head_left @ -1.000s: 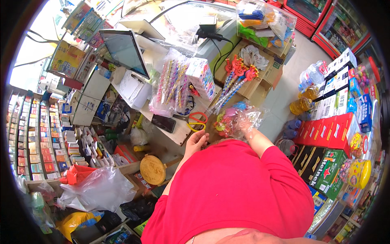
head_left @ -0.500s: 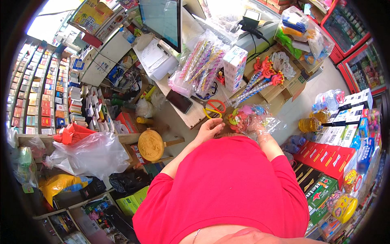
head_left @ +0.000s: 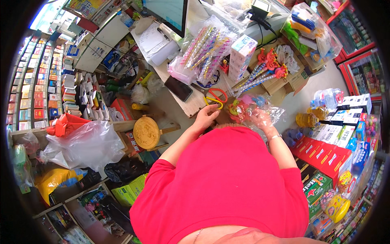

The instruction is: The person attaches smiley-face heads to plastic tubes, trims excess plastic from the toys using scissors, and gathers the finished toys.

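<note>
My left hand (head_left: 206, 117) is at the near edge of the counter, fingers curled together beside the yellow handle of the scissors (head_left: 216, 97). What its fingertips pinch, if anything, is hidden. My right hand (head_left: 262, 118) grips a crinkled clear plastic bag (head_left: 275, 112), whose film partly covers the fingers. Inside the bag are small pink, red, green and yellow pieces (head_left: 239, 109). Just beyond the scissors, striped sticks in clear wrap (head_left: 205, 53) lie next to a black phone (head_left: 178, 89). Farther right are striped sticks with red figure tops (head_left: 264, 69).
A small white patterned box (head_left: 242, 57) stands on the counter, and a monitor (head_left: 168, 16) is behind. To my left is a round wooden stool (head_left: 147, 133). Stacked drink cartons (head_left: 321, 156) and oil bottles (head_left: 307, 120) line my right side.
The view has shifted slightly. My left hand has moved up closer to the scissors' yellow handle, its fingers still curled. My right hand stays at the plastic bag.
</note>
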`<action>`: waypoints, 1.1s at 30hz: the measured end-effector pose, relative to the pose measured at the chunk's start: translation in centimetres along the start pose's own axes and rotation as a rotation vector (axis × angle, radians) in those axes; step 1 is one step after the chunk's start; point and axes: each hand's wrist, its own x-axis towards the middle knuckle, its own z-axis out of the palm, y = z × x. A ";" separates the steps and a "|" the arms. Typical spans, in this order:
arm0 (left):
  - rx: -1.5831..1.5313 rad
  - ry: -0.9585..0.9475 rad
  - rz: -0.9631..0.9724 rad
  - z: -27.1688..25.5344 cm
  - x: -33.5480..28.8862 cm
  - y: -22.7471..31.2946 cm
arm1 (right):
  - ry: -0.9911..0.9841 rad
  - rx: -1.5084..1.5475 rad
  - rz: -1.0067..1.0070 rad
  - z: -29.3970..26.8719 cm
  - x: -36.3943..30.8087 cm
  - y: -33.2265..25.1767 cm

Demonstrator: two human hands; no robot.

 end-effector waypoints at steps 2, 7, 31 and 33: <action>0.004 -0.005 0.014 0.0 0.2 0.3 | -0.005 0.355 -0.022 -1.0 -1.6 0.6; 0.065 -0.031 0.024 0.1 0.7 -0.2 | 0.115 0.526 0.160 -4.0 -4.6 1.9; -0.242 0.087 0.389 0.1 -2.1 3.3 | -0.308 1.121 -0.008 -6.5 3.2 -20.2; -0.382 0.190 0.393 -1.6 -2.3 2.1 | -0.222 1.119 0.121 -4.6 6.2 -20.7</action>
